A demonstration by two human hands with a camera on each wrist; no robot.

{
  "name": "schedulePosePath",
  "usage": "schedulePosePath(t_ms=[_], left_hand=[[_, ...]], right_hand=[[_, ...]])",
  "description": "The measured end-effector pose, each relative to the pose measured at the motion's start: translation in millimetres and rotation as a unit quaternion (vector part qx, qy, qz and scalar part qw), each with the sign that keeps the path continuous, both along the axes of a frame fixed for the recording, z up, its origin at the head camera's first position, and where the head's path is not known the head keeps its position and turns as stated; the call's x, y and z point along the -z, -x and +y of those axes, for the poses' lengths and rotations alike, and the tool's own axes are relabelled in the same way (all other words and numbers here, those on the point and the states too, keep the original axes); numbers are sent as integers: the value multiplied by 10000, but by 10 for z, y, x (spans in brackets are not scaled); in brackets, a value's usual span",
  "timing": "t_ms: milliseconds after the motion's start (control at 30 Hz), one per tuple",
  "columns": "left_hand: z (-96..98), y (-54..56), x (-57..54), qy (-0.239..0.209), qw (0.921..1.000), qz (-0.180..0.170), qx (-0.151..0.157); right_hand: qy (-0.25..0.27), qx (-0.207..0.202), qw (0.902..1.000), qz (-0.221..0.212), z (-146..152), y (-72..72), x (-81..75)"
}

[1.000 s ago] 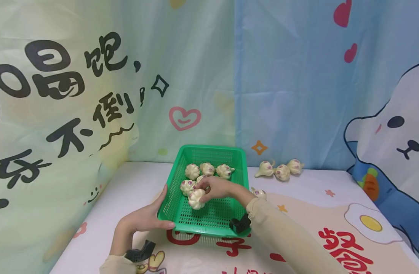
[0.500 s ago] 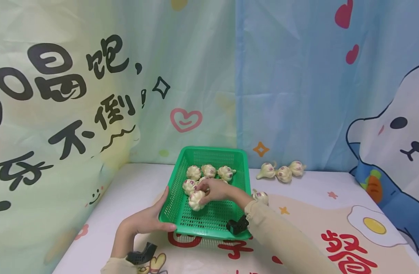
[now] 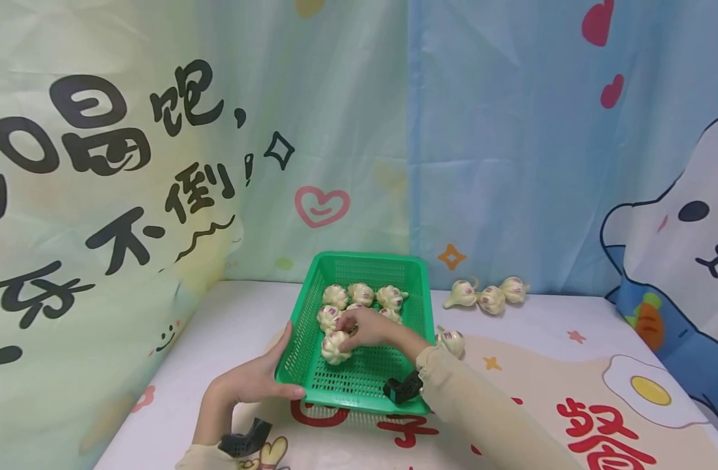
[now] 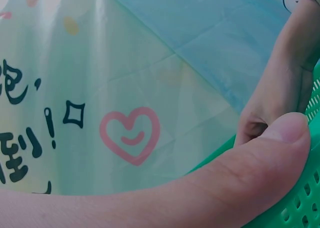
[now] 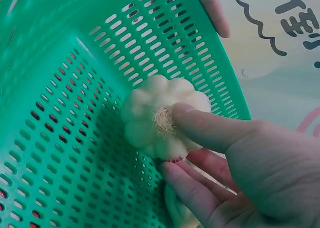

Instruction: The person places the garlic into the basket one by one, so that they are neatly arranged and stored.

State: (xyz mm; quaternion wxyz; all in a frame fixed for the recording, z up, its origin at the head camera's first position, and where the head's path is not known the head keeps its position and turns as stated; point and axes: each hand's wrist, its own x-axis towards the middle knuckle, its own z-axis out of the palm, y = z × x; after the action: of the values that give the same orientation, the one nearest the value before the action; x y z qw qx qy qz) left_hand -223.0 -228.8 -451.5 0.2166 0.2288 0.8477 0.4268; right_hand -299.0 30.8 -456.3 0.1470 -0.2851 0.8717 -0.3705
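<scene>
A green perforated plastic basket sits on the table with several pale garlic bulbs inside, most of them toward its back. My left hand holds the basket's near left corner, thumb over the front rim and fingers along the left side. Inside the basket, my right hand pinches a garlic bulb in front of the others. In the right wrist view the thumb presses beside the root tuft of this garlic bulb, with fingers beneath. My right hand partly covers the bulbs behind it.
Three more garlic bulbs lie together on the table at the back right. Another bulb lies just right of the basket, partly behind the right forearm. A printed curtain hangs behind the table.
The whole head view has shifted slightly. My right hand has moved a little leftward in the basket with the garlic bulb, uncovering another bulb beside the wrist. The left hand stays at the corner.
</scene>
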Motion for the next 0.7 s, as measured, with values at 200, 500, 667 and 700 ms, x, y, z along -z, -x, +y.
schedulePosePath(t_ms=[200,500,667,700], left_hand=[[7,-12,-10,41,10000,-51,-45],[21,-14,-22,2,10000,-74,-25],[17,-8,-16,-8,9999,-98,-27],[17,-7,-17,-21,9999,-108,-20]], right_hand=[[110,-107,9998,158,-23,10,11],[54,133,9996,229,-71,22,76],[232,109,9995,203,-84,26,93],[237,104,9995,195,-86,28,95]])
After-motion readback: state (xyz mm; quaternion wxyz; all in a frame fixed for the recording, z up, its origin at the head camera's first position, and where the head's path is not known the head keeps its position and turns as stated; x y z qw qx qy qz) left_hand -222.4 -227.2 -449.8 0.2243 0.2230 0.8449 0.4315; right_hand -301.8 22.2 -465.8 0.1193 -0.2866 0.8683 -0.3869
